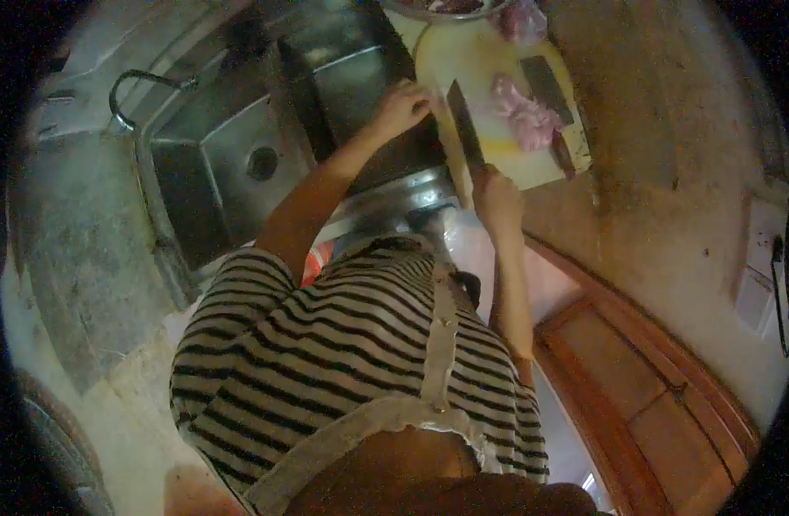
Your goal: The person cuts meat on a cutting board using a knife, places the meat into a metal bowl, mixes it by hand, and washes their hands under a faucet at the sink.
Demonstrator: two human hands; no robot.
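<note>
My right hand (498, 202) is wrapped round the handle of a kitchen knife (466, 125), whose dark blade points away from me over the left part of a pale yellowish cutting board (532, 175). Near the board's left edge, above the rim of the sink, is my left hand (403, 108). Its fingers are curled together, and whatever they may hold is too small to make out. Pink raw meat (528, 116) lies on the right side of the board. Beside it rests a second, wide dark blade (546, 86) with a reddish-brown handle (563, 157), partly behind the meat.
A steel double sink (231, 155) with a curved faucet (124, 86) is on the left. At the top, a bowl (446, 10) holds dark contents, beside a pinkish lump (523, 21). A wooden door (644, 370) stands at lower right.
</note>
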